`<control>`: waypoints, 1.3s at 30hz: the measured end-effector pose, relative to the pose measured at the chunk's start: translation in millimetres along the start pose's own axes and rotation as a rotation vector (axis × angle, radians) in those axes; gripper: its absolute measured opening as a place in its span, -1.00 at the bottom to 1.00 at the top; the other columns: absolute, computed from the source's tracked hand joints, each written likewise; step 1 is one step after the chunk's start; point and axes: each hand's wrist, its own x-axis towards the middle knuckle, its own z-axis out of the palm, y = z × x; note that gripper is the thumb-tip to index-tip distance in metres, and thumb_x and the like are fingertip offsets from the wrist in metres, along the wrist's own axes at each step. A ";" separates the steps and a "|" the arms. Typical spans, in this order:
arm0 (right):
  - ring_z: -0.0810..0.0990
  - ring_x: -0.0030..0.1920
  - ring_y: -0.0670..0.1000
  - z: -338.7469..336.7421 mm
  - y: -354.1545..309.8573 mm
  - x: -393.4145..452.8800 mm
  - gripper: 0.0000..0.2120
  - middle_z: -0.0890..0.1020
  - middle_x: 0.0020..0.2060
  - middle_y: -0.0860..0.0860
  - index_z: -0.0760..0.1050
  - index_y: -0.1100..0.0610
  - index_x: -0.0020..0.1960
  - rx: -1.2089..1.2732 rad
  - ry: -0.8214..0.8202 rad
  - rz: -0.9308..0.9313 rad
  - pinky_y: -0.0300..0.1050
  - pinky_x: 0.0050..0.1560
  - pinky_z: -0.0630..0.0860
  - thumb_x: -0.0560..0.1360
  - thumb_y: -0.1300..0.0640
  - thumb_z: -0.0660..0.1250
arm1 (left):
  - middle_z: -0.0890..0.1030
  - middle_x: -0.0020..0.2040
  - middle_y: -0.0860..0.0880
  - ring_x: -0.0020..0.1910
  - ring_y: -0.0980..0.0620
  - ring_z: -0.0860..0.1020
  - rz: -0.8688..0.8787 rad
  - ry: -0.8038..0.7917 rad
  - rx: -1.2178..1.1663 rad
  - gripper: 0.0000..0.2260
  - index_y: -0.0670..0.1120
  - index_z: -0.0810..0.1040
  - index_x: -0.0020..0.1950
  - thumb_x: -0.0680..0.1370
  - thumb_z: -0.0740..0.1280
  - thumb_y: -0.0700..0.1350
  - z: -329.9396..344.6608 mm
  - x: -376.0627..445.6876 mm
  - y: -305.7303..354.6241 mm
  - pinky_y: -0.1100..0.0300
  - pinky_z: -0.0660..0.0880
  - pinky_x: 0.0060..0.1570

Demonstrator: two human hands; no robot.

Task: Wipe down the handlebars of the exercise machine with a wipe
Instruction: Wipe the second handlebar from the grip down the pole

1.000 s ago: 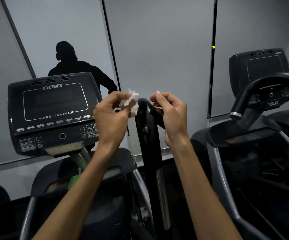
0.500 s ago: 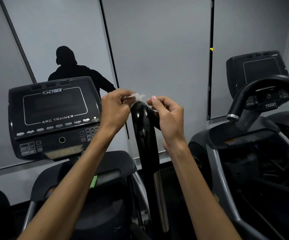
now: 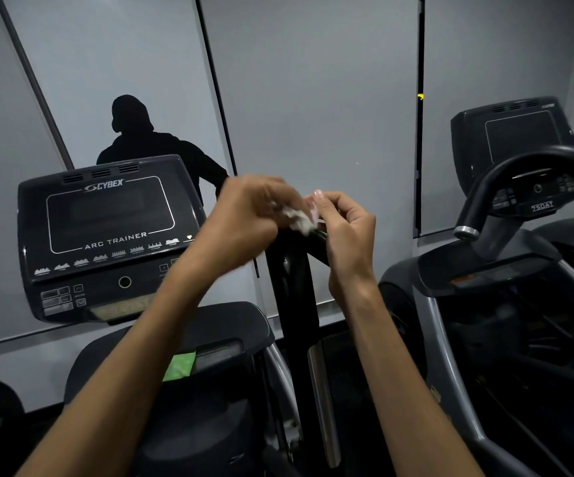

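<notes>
At frame centre, both hands, left hand [image 3: 244,222] and right hand [image 3: 345,228], have drawn together, pinching the crumpled wipe [image 3: 297,220] atop the black handlebar [image 3: 290,270], wiping barely begun.

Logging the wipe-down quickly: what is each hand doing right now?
Left hand: blurred, fingers curled on the white wipe at the top of the black handlebar.
Right hand: fingers curled, pinching the same wipe.
</notes>
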 end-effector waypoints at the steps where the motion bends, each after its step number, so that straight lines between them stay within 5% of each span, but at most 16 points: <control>1: 0.63 -0.18 -0.06 -2.0 2.2 1.4 -0.77 0.68 -0.29 -0.04 0.66 0.11 -0.19 0.005 0.008 0.010 -0.18 -0.22 0.57 0.62 0.18 0.36 | 0.66 -0.17 0.03 -0.17 0.15 0.59 0.076 -0.052 0.048 -0.77 -0.06 0.73 -0.14 0.40 0.36 -0.33 -0.3 -8.5 6.6 0.32 0.48 -0.21; 4: 0.63 -0.15 -0.11 -8.6 3.8 2.4 -0.78 0.70 -0.27 -0.08 0.66 0.09 -0.19 -0.047 0.026 -0.030 -0.19 -0.06 0.56 0.62 0.18 0.36 | 0.66 -0.15 0.01 -0.15 0.03 0.55 0.180 -0.001 0.220 -0.83 -0.06 0.73 -0.13 0.43 0.44 -0.31 -0.5 -11.5 -0.3 0.14 0.48 -0.18; 8: 0.62 -0.17 -0.24 -10.6 -2.2 -1.0 -0.78 0.70 -0.25 -0.11 0.66 0.08 -0.17 -0.072 0.019 -0.046 -0.35 -0.08 0.50 0.63 0.16 0.35 | 0.65 -0.19 0.01 -0.19 0.05 0.60 -0.009 0.088 0.149 -0.79 -0.08 0.74 -0.10 0.44 0.48 -0.38 -4.4 16.7 -24.0 0.05 0.56 -0.17; 14: 0.62 -0.18 -0.24 -12.6 -5.6 -1.8 -0.80 0.70 -0.24 -0.11 0.65 0.11 -0.16 -0.069 0.021 -0.064 -0.33 -0.08 0.52 0.63 0.17 0.35 | 0.64 -0.16 -0.01 -0.17 -0.01 0.54 0.242 -0.049 0.214 -0.74 -0.07 0.72 -0.17 0.39 0.45 -0.44 -2.2 -15.6 -5.4 0.09 0.47 -0.21; 18: 0.62 -0.20 -0.27 -8.8 -7.6 -3.8 -0.82 0.70 -0.23 -0.09 0.66 0.15 -0.12 -0.057 0.013 -0.064 -0.40 -0.13 0.49 0.63 0.18 0.34 | 0.64 -0.15 -0.04 -0.14 0.06 0.58 0.023 0.106 0.093 -0.73 -0.10 0.73 -0.11 0.39 0.46 -0.46 -6.0 5.7 -31.8 0.05 0.54 -0.14; 20: 0.61 -0.24 -0.25 -3.4 -7.7 -5.4 -0.82 0.69 -0.25 -0.06 0.66 0.19 -0.11 -0.045 0.001 -0.061 -0.39 -0.18 0.49 0.63 0.20 0.34 | 0.64 -0.16 -0.01 -0.13 -0.01 0.56 0.046 0.107 0.155 -0.76 -0.09 0.73 -0.10 0.42 0.44 -0.42 0.4 10.9 -26.1 -0.05 0.54 -0.14; 24: 0.62 -0.22 -0.19 -4.5 -5.4 -4.9 -0.82 0.69 -0.24 -0.03 0.65 0.19 -0.11 -0.035 -0.006 -0.071 -0.31 -0.16 0.53 0.63 0.21 0.35 | 0.64 -0.12 0.03 -0.12 -0.02 0.50 0.223 -0.031 0.200 -0.73 -0.05 0.71 -0.16 0.40 0.47 -0.43 1.8 -7.3 -11.6 0.05 0.47 -0.20; 27: 0.61 -0.20 -0.21 -10.4 -7.8 -3.0 -0.89 0.69 -0.21 -0.03 0.65 0.19 -0.08 -0.047 -0.013 -0.086 -0.36 -0.12 0.52 0.60 0.23 0.38 | 0.65 -0.10 0.00 -0.07 0.05 0.56 0.125 -0.068 0.046 -0.60 -0.03 0.71 -0.09 0.38 0.40 -0.53 -10.9 -3.8 -18.2 0.17 0.51 -0.14; 29: 0.63 -0.15 -0.13 -11.0 -11.2 -1.7 -0.92 0.69 -0.17 0.01 0.66 0.15 -0.05 -0.038 -0.076 -0.114 -0.30 -0.07 0.55 0.54 0.31 0.43 | 0.63 -0.06 -0.01 -0.08 0.12 0.58 0.037 -0.058 -0.065 -0.62 -0.04 0.67 0.03 0.41 0.43 -0.48 -16.4 6.5 -18.9 0.24 0.54 -0.12; 32: 0.68 -0.08 -0.02 -9.8 -19.4 3.3 -0.75 0.71 -0.08 0.05 0.65 0.09 0.00 -0.050 -0.210 -0.170 -0.16 -0.01 0.62 0.51 0.42 0.41 | 0.56 0.03 -0.05 -0.07 0.02 0.61 0.024 0.050 -0.125 -0.62 -0.03 0.52 0.12 0.39 0.50 -0.33 -12.9 19.3 -6.9 -0.01 0.63 -0.11; 35: 0.68 -0.08 -0.02 -15.6 -22.9 11.7 -0.71 0.70 -0.14 0.00 0.64 0.05 0.07 -0.124 -0.337 -0.191 -0.14 0.02 0.64 0.54 0.42 0.38 | 0.53 -0.03 -0.05 -0.12 0.00 0.59 0.033 0.155 -0.015 -0.64 -0.06 0.48 0.01 0.35 0.55 -0.29 -8.3 21.8 -3.4 -0.01 0.61 -0.17; 39: 0.66 -0.15 -0.07 -20.6 -17.4 12.6 -0.75 0.69 -0.09 -0.01 0.64 0.11 0.21 -0.171 -0.497 -0.167 -0.26 -0.12 0.58 0.56 0.29 0.43 | 0.67 -0.20 -0.01 -0.18 0.01 0.64 -0.069 0.072 -0.018 -0.86 -0.12 0.64 -0.14 0.40 0.57 -0.22 -13.5 15.8 -16.6 -0.05 0.61 -0.11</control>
